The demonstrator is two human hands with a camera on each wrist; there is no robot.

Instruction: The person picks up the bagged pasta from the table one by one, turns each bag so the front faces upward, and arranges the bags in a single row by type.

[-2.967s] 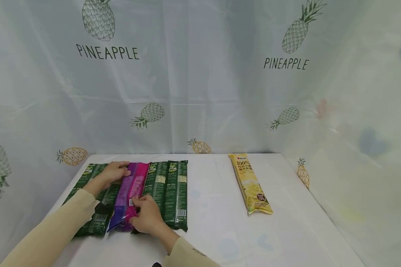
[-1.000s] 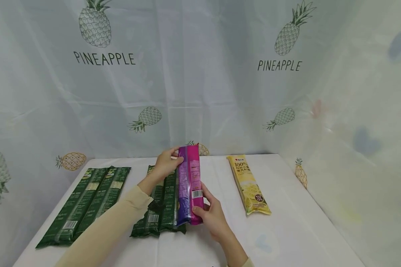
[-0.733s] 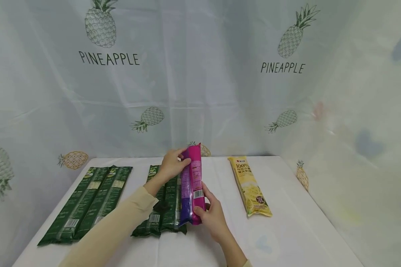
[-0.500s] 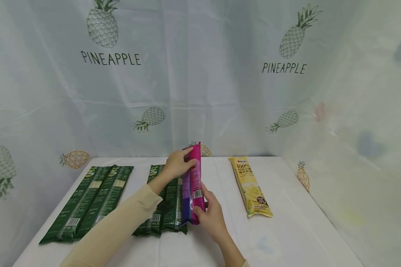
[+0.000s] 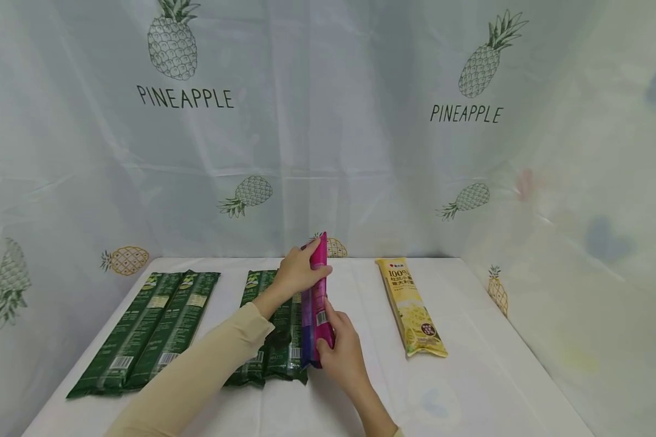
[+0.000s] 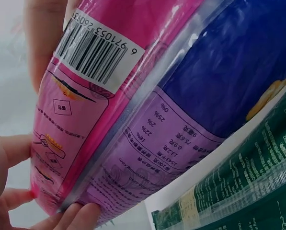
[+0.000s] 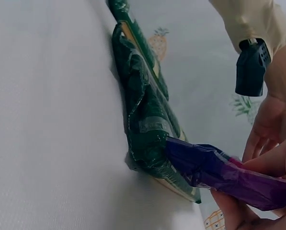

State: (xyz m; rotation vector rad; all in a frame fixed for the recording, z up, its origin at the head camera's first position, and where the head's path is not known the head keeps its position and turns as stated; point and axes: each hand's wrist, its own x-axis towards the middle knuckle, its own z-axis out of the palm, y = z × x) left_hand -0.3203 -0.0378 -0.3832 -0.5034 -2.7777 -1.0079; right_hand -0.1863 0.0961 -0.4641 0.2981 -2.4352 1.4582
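At the frame's lower centre, a pink-and-purple packet (image 5: 319, 297) is tipped on edge by green packets (image 5: 292, 317). The left hand (image 5: 297, 271) grips its upper end, the right hand (image 5: 345, 357) its lower; even support should prevent bending.

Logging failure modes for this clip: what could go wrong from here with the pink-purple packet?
1. Overlap: the pink-purple packet stands edge-on, close by a green packet; lowering it might nudge or cover that one.
2. Skew: the left hand grips its far end, the right hand its near end; uneven release could twist it.
3. Slip: its wrapper looks glossy.
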